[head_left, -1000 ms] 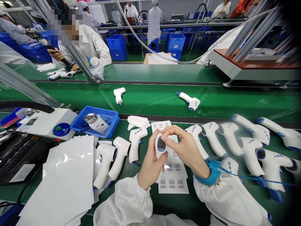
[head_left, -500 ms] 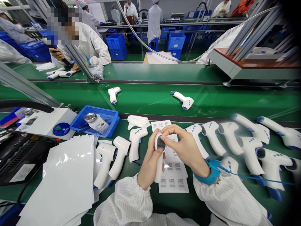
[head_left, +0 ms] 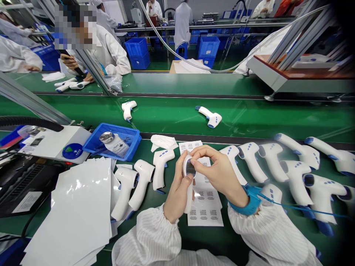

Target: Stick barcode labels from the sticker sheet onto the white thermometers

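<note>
A white infrared thermometer [head_left: 189,201] stands in my left hand [head_left: 175,195], its rounded end tipped toward me. A grey panel with fine lines, either a label or a display, shows on that end. My left hand is closed around the body, its thumb beside the panel. With thumb and fingertips pressed together, my right hand [head_left: 223,173] pinches at the panel's top edge and the rim; whether a small piece sits between them I cannot tell. Beneath both hands lies a sheet of printed labels [head_left: 205,218]. A blue wrist strap [head_left: 251,201] circles my right wrist.
Several white thermometers stand or lie at left [head_left: 141,184] and right [head_left: 295,177]. Paper sheets [head_left: 72,207] and a blue tray [head_left: 133,147] with a bottle are at left. The green conveyor [head_left: 166,114] carries two thermometers. Across it sits a co-worker [head_left: 113,55].
The two thermometers on the conveyor have shifted slightly left. My hands keep nearly the same grip and place.
</note>
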### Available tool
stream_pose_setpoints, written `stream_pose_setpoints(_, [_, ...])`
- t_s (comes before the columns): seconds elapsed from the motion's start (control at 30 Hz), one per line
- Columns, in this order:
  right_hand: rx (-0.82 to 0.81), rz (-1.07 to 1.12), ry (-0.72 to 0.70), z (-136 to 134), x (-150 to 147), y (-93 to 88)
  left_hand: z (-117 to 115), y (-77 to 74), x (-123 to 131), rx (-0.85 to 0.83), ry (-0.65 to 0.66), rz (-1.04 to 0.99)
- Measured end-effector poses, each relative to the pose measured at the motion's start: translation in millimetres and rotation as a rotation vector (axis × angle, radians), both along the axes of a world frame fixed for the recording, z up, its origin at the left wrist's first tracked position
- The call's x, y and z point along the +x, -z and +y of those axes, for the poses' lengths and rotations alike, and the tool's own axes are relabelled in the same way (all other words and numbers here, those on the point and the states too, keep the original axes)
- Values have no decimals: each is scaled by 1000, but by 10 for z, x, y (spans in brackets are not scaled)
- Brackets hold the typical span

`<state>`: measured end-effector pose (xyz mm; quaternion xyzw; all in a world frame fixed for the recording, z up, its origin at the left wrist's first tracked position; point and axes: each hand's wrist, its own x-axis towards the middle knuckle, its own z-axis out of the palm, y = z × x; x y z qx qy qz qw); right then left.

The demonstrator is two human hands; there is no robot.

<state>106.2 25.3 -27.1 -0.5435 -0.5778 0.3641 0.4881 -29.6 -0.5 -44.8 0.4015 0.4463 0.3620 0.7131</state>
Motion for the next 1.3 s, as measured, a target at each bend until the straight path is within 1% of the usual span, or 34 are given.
stream_pose_setpoints(0.33, [-5, -22, -18, 9, -6, -33, -20, 19, 8, 47, -10, -16])
stream_pose_setpoints(0.47, [-2, -32, -24, 10, 4, -41, -35, 51, 6, 65, -16, -4])
stream_pose_setpoints(0.57, [12, -58, -25, 2, 3, -53, -32, 86, 6, 124, -30, 17])
stream_pose_setpoints(0.67, [68, -104, -32, -32, -27, -79, -8, 89, 14, 196, -85, 36])
stream_pose_setpoints(0.8, [182, -182, -26, -101, -85, -112, 33, 19, 28, 246, -169, 121])
stream_pose_setpoints(0.87, [151, -146, -25, -117, -82, -108, 45, -15, 26, 269, -197, 163])
stream_pose_setpoints(0.97, [-11, 17, -22, -104, -25, -68, 53, -28, 8, 280, -205, 148])
stream_pose_setpoints(1.03, [-76, 67, -42, -85, 21, -33, 58, -14, -8, 300, -210, 147])
stream_pose_setpoints(1.1, [-62, 33, -61, -76, 49, -11, 62, 1, -19, 351, -223, 187])
stream_pose_setpoints(1.2, [16, -56, -49, -101, 42, -25, 62, 7, -22, 426, -245, 267])
stream_pose_setpoints(1.3, [22, -94, -90, -164, 0, -80, 56, -2, -19, 410, -253, 264])
